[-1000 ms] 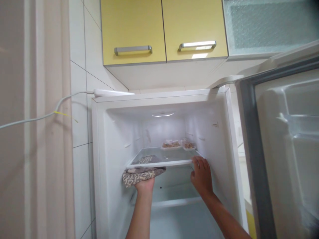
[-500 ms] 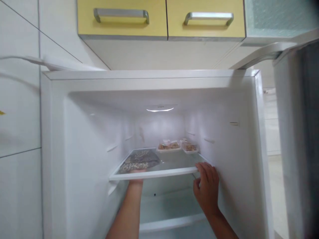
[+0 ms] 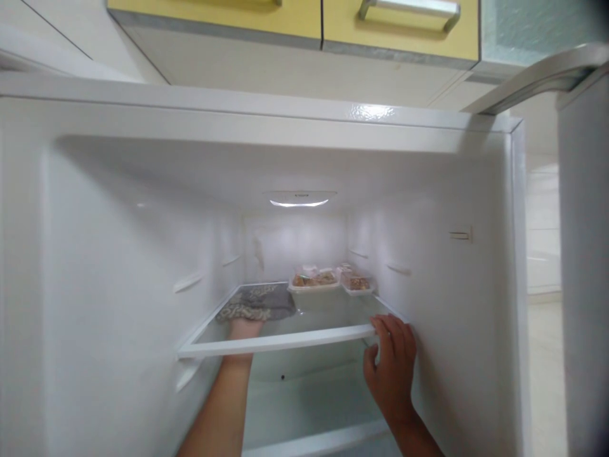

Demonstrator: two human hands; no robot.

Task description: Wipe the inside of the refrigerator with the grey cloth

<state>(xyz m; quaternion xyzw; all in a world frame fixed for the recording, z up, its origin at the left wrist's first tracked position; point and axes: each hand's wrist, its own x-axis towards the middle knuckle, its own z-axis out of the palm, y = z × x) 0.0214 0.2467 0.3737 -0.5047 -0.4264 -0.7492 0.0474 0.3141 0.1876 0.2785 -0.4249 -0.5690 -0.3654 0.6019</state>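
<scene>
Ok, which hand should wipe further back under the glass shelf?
Probably left: the left hand is under the glass shelf with the patterned cloth; the right hand only clasps the shelf's front edge.

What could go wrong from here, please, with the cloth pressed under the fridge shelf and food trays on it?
The left hand pushes the cloth up against the underside of the shelf; a hard push might lift it off its side supports, though the right hand grips its front corner.
If the shelf tilts, the two food trays at its back could slide.
The door stands open, so the inside may warm.
</scene>
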